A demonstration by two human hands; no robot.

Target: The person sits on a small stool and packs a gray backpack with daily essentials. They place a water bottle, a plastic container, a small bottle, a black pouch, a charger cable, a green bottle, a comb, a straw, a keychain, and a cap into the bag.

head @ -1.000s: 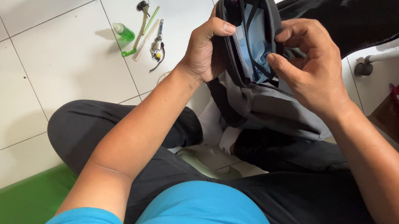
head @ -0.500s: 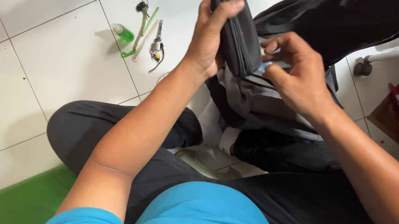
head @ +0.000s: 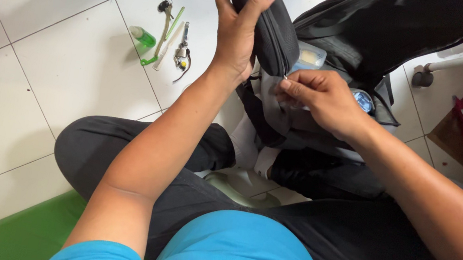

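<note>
Above the open black backpack (head: 381,30), left hand (head: 235,33) grips a dark zippered pouch (head: 266,22), fingers wrapped tight around its top. Right hand (head: 316,97) pinches the pouch's zipper pull (head: 284,78) at its lower end. Left of the backpack, keys (head: 182,52) and a small green bottle (head: 143,37) lie on white floor tiles (head: 68,75).

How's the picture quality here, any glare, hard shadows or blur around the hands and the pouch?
Head view: even indoor light; soft glare on the white floor tiles near the top; the green bottle casts a short soft shadow. The left hand gripping the dark pouch and the right hand pinching at its zipper look sharp; the pouch's dark fabric hides detail.
</note>
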